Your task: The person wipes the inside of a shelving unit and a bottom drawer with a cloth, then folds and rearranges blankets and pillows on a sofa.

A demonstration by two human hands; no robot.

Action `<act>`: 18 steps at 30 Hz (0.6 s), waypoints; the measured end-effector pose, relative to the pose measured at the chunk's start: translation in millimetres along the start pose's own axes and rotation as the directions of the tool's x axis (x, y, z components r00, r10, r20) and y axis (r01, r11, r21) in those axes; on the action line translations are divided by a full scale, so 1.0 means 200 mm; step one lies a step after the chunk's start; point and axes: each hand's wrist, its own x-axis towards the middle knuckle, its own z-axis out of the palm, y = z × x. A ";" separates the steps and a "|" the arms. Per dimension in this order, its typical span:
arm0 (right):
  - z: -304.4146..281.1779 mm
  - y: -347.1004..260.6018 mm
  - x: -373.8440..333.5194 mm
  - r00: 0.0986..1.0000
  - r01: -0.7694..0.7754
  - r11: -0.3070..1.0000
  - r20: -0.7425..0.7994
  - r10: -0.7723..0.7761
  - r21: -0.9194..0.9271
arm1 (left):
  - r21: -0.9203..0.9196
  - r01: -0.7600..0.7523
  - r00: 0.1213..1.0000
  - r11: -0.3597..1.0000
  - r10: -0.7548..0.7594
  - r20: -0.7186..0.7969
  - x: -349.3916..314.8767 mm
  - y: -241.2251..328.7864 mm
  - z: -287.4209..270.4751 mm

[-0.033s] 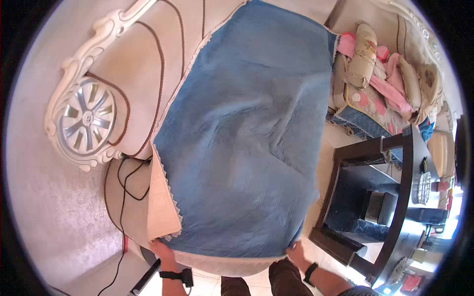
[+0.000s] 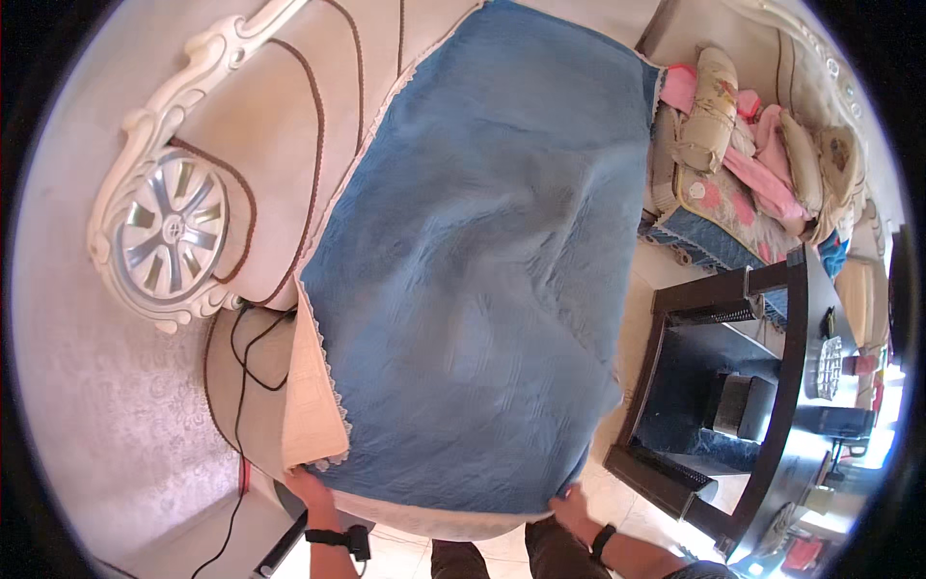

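A large blue quilted cover (image 2: pixel 453 318) with a pale lacy border lies spread over a long cream sofa (image 2: pixel 260 164), wrinkled across its middle. Along the near left side its edge is folded back, so a peach-coloured underside (image 2: pixel 313 415) shows. My left hand (image 2: pixel 311 490) is closed on the cover at this near left corner. At the near right corner my right hand (image 2: pixel 573 513) grips the blue edge, its fingertips partly hidden by the cloth. Between my hands, the rounded pale front of the seat (image 2: pixel 434 518) shows below the cover.
To the right stands a dark table (image 2: pixel 801 338) with a black inset and a glass ashtray (image 2: pixel 829 367) on it. Beyond it, another seat holds a rolled bolster (image 2: pixel 708 116) and pink cloths (image 2: pixel 767 183). A black cable (image 2: pixel 237 463) hangs at the left, near a carved sofa arm (image 2: pixel 172 227).
The cover's near edge has come slightly closer to me. My right hand has shifted a little nearer and to the left; my left hand has moved slightly left with the folded corner.
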 end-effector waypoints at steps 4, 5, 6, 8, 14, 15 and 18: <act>0.27 -0.02 -0.30 0.948 -0.001 0.984 0.314 0.059 -0.181 | 0.092 0.053 0.997 0.994 -0.047 -0.066 0.29 -0.09 -0.15; 0.30 -0.07 -0.32 0.948 0.001 0.983 0.312 0.058 -0.184 | 0.197 -0.005 0.999 0.980 0.015 -0.049 0.35 -0.11 -0.18; 0.32 -0.14 -0.34 0.929 -0.066 0.971 0.341 0.143 -0.228 | 0.297 -0.064 0.997 0.953 0.074 -0.023 0.37 -0.10 -0.17; 0.29 -0.27 -0.35 0.888 -0.069 0.949 0.414 0.199 -0.309 | 0.351 -0.044 0.999 0.935 0.049 -0.006 0.39 -0.03 -0.15; 0.49 0.04 -0.19 0.825 0.316 0.864 0.563 -0.045 -0.393 | 0.019 -0.080 0.996 0.997 0.079 0.031 0.45 -0.37 -0.17; 0.58 0.25 -0.11 0.900 0.153 0.930 0.435 0.009 -0.336 | -0.011 -0.070 0.997 0.997 0.071 0.044 0.42 -0.40 -0.07; 0.51 0.23 -0.08 0.788 0.288 0.901 0.615 -0.030 -0.325 | 0.137 0.019 1.000 0.990 -0.018 -0.010 0.42 -0.47 -0.18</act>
